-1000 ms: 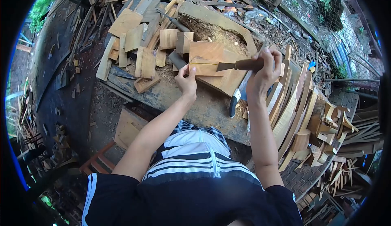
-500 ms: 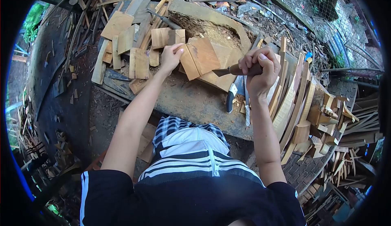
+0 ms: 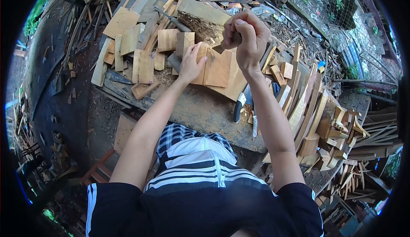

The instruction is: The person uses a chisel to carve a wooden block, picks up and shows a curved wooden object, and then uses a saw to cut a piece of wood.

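Note:
My left hand (image 3: 193,65) rests over the left part of a flat wooden block (image 3: 218,69), its fingers reaching to the far edge and its thumb along the side. A straight line runs across the block near my thumb. The block lies on a larger pale board (image 3: 239,81) on the workbench. Raised above the block's far right corner, my right hand (image 3: 247,36) is closed round the handle of a chisel. Its short metal blade (image 3: 218,48) points left and down, close over the block's far edge. Most of the handle is hidden in my fist.
A knife with a black and white handle (image 3: 239,108) lies on the workbench (image 3: 192,106) to the right. Several wood pieces (image 3: 143,66) and another tool with a grey handle (image 3: 179,24) lie to the left. Behind stands a hollowed timber (image 3: 200,13); curved strips (image 3: 305,96) line the right side.
The block has gone from tilted in my left hand to lying on the board. My left hand has shifted right over it. My right hand has moved up and left with the chisel.

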The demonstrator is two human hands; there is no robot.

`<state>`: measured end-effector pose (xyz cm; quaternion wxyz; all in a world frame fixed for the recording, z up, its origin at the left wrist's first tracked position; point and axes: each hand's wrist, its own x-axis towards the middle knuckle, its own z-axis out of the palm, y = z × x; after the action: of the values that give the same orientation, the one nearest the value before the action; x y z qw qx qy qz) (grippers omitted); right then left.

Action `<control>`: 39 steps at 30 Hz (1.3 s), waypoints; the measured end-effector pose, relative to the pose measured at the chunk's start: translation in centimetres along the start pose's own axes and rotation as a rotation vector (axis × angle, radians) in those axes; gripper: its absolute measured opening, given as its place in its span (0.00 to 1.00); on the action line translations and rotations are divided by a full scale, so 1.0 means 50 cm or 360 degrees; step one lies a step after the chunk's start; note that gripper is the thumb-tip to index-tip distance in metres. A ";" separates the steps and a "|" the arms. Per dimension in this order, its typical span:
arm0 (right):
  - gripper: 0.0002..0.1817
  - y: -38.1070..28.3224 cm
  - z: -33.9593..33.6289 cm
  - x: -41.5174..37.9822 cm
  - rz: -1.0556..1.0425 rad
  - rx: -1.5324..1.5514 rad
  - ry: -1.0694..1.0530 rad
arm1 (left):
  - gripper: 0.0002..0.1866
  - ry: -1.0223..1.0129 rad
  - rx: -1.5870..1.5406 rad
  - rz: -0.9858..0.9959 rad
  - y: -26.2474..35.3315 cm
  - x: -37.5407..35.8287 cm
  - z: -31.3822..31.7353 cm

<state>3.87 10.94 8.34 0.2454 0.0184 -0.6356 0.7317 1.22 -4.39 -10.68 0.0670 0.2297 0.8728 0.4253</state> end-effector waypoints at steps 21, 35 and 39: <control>0.11 0.020 0.038 0.026 0.0060 -0.0158 -0.0365 | 0.31 0.0050 0.0078 0.0000 -0.001 -0.007 -0.015; 0.12 -0.021 -0.003 -0.037 0.0278 -0.0513 -0.0066 | 0.35 0.0312 0.0115 -0.0081 0.025 -0.067 -0.019; 0.12 -0.061 -0.086 -0.100 -0.0006 -0.1142 -0.0259 | 0.31 0.0398 -0.0300 -0.0471 -0.002 -0.143 0.014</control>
<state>10.65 13.50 8.61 0.1863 -0.0095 -0.8692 0.4580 7.76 -7.21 -11.76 0.0411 0.0373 0.8550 0.5157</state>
